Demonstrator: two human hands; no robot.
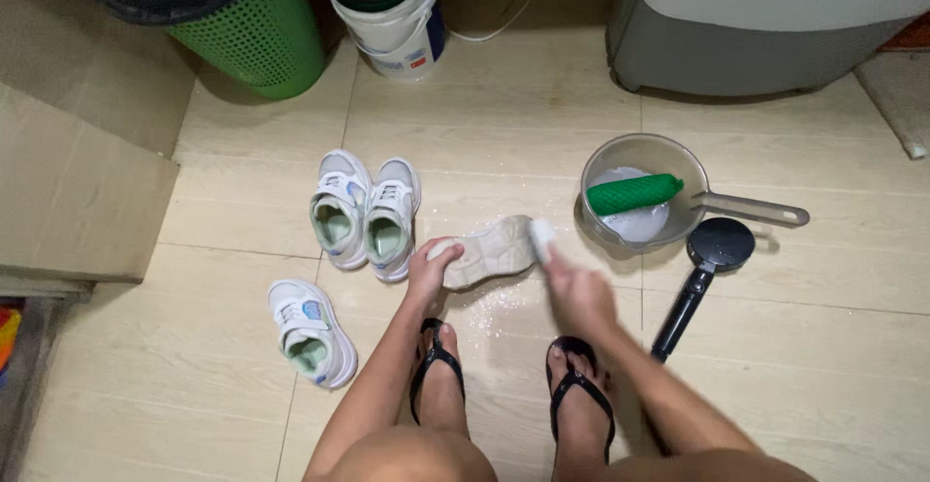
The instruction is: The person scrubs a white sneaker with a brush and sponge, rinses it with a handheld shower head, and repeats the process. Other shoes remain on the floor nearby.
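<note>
Nearest are the person's two feet in black flip-flops (438, 366) on the wet tiled floor (794, 366). Just beyond them, the left hand (429, 267) presses on the heel end of a beige sneaker (492, 249), fingers curled around it. The sneaker lies sole up on the floor, its long axis running left to right and tilted slightly far, toe pointing right. The right hand (573, 283), blurred, has its fingers closed around a small white brush (541, 238) that touches the sneaker's toe end. To the left, a single white child's sneaker (311, 332) lies near, and a pair of white sneakers (366, 213) stands just farther. To the right, a black shower head (712, 254) lies on the floor beside a grey dipper (678, 167) holding a green mesh scrubber (635, 193). Farthest are a green perforated bin (257, 36) and a white bucket (392, 27).
</note>
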